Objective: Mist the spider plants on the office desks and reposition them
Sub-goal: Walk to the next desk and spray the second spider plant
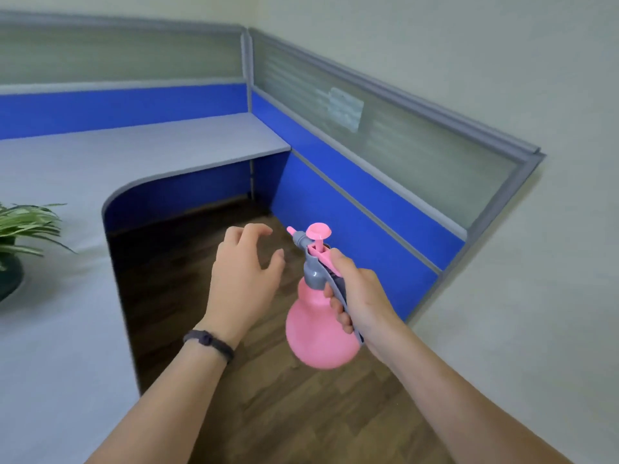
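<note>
My right hand (pixel 360 298) grips the grey handle of a pink spray bottle (pixel 316 333), held in the air over the floor with its nozzle pointing up and to the left. Just left of the bottle's top hovers my left hand (pixel 244 279), fingers spread and holding nothing; a dark band circles its wrist. A spider plant (pixel 23 226) in a dark pot (pixel 10 276) stands on the grey desk at the far left edge of the view, partly cut off.
The grey L-shaped desk (pixel 140 152) wraps along the left and back, with a curved inner edge. Blue and frosted partition panels (pixel 361 182) enclose it at the back and right. Wooden floor (pixel 268 413) lies below my arms. A pale wall stands on the right.
</note>
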